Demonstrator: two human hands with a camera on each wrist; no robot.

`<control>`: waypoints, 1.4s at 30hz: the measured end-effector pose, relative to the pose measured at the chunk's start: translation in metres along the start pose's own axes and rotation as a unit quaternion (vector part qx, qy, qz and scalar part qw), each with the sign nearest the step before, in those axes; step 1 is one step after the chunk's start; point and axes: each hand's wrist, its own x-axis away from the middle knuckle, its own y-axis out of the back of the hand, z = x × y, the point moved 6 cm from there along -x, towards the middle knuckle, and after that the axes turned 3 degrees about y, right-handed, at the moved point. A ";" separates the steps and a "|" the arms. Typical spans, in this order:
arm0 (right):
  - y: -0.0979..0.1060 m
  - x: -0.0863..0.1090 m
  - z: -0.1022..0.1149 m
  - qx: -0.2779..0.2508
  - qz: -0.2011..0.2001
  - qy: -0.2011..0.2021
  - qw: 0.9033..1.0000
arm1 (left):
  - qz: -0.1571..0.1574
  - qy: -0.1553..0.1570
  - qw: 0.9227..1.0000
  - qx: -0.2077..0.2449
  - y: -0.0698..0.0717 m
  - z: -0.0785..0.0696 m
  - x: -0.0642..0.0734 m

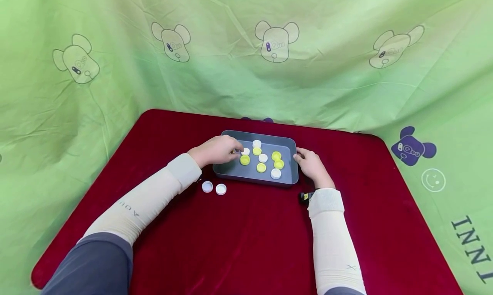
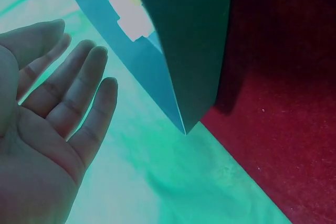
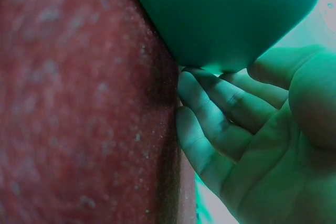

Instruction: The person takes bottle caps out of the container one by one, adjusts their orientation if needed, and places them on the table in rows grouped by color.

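A grey rectangular tray (image 1: pixel 256 179) holds several yellow caps (image 1: pixel 261 168) and several white caps (image 1: pixel 275 173). My left hand (image 1: pixel 218 150) reaches over the tray's left end, its fingertips close to a white cap and a yellow cap. In the left wrist view that hand's fingers are loosely bent and I see nothing between them. My right hand (image 1: pixel 313 165) holds the tray's right end, thumb at the rim and fingers against the outer wall (image 3: pixel 220 19). Parts of those fingertips are hidden in the right wrist view.
Two white caps (image 1: pixel 221 189) lie on the red cloth-covered table (image 1: pixel 231 243), in front of the tray's left corner. Green patterned curtains (image 1: pixel 231 85) stand behind the table and along its sides. A small black device (image 1: pixel 305 197) sits at my right wrist.
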 end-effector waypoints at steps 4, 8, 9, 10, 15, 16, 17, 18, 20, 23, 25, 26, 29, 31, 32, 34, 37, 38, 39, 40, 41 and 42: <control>-0.001 0.000 0.000 -0.002 -0.001 -0.002 1.000 | 0.003 -0.009 1.000 -0.009 0.000 -0.001 -0.005; 0.000 0.001 -0.001 0.000 -0.002 -0.001 1.000 | 0.010 -0.018 1.000 -0.013 -0.003 -0.001 -0.011; 0.000 0.001 -0.001 0.001 -0.002 -0.001 1.000 | 0.011 -0.018 1.000 -0.013 -0.004 -0.001 -0.013; 0.000 0.001 -0.001 0.000 -0.003 -0.001 1.000 | 0.013 -0.017 1.000 -0.014 -0.005 -0.001 -0.014; 0.001 0.002 -0.003 0.001 -0.003 0.003 1.000 | 0.026 -0.009 1.000 -0.014 -0.009 0.002 -0.023; 0.001 0.002 -0.003 0.000 -0.004 0.003 1.000 | 0.030 -0.006 0.999 -0.013 -0.010 0.002 -0.025; 0.002 0.002 -0.003 0.000 -0.003 0.005 1.000 | 0.032 -0.004 0.999 -0.011 -0.011 0.003 -0.026; 0.002 0.002 -0.003 0.000 -0.004 0.006 1.000 | 0.034 -0.001 0.999 -0.009 -0.012 0.003 -0.027; 0.002 0.001 -0.004 0.001 -0.005 0.008 1.000 | 0.039 0.003 0.999 -0.004 -0.014 0.004 -0.029; 0.002 0.001 -0.004 0.001 -0.007 0.008 1.000 | 0.046 0.005 0.999 -0.001 -0.016 0.006 -0.031; 0.002 0.000 -0.004 0.000 -0.008 0.008 1.000 | 0.048 0.005 0.999 -0.003 -0.017 0.007 -0.033; 0.002 0.000 -0.003 -0.001 -0.007 0.008 1.000 | 0.047 0.006 0.999 -0.004 -0.017 0.008 -0.034; 0.002 0.000 -0.002 -0.002 -0.010 0.010 1.000 | 0.044 0.005 0.999 -0.008 -0.018 0.009 -0.036; 0.002 0.000 -0.001 0.001 -0.008 0.013 1.000 | 0.042 0.006 0.999 -0.007 -0.019 0.010 -0.037; 0.002 0.000 -0.001 0.002 -0.007 0.013 1.000 | 0.041 0.006 0.999 -0.006 -0.020 0.010 -0.037; 0.002 0.000 0.000 0.004 -0.006 0.014 1.000 | 0.041 0.006 0.999 -0.005 -0.022 0.010 -0.038; 0.001 0.001 0.000 0.003 -0.002 0.010 1.000 | 0.043 0.006 0.999 -0.007 -0.025 0.011 -0.039; 0.001 0.001 0.000 0.003 -0.002 0.008 1.000 | 0.043 0.006 0.999 -0.008 -0.026 0.012 -0.039; 0.000 0.001 0.000 0.004 -0.001 0.006 1.000 | 0.043 0.005 0.999 -0.008 -0.027 0.012 -0.039; 0.000 0.001 0.000 0.004 0.000 0.005 1.000 | 0.042 0.005 0.999 -0.008 -0.028 0.012 -0.040; 0.000 0.001 0.000 0.003 0.000 0.002 1.000 | 0.042 0.006 0.999 -0.007 -0.029 0.012 -0.040; 0.000 0.001 0.000 0.004 0.001 0.002 1.000 | 0.040 0.006 0.999 -0.006 -0.029 0.012 -0.040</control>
